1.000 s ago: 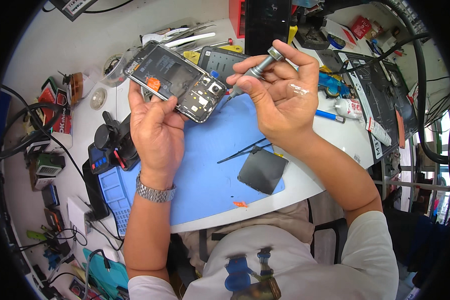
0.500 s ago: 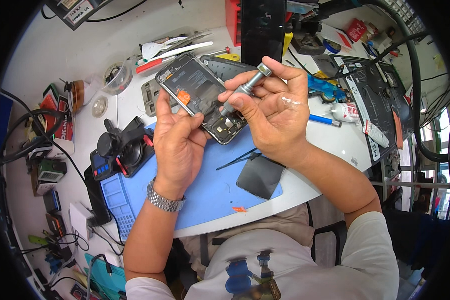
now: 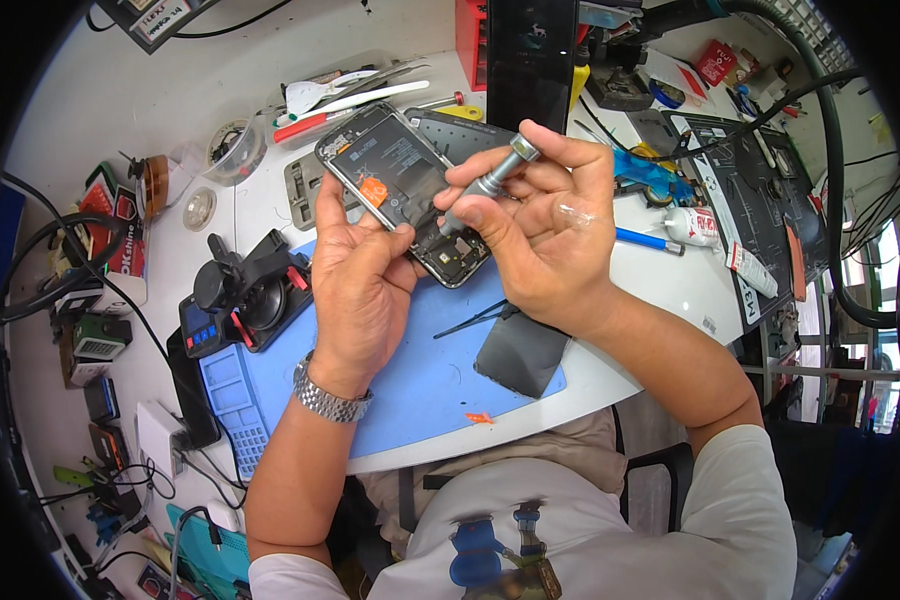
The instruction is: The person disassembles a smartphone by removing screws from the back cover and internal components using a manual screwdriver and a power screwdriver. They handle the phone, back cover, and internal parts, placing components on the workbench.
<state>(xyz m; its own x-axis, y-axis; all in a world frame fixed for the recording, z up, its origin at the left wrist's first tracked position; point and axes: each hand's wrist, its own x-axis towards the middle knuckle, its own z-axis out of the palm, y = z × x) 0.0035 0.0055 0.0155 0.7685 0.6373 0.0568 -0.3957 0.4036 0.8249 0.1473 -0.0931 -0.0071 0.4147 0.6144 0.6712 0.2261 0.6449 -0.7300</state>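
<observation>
My left hand [image 3: 358,275], with a metal watch on its wrist, grips an opened smartphone [image 3: 395,160] by its edges above the work mat. The phone's inside faces up, with a dark battery and an orange sticker [image 3: 373,191] on it. Between the fingers of my right hand [image 3: 562,235] is a grey metal screwdriver [image 3: 494,180], tilted, one finger near its cap. Its lower end points at the near end of the phone; whether the tip touches a screw is hidden. A clear piece of film clings to my right palm.
Under my hands lies a blue mat [image 3: 400,405] with a dark flat panel [image 3: 522,354] and thin black strips. A black phone holder [image 3: 255,290] stands left. Behind are a dark upright screen [image 3: 530,70] and loose tools. At right are a blue pen [image 3: 650,240] and glue tubes.
The phone has shifted slightly to the right in my left hand. The screwdriver's capped end has dipped a little; both hands keep their grips.
</observation>
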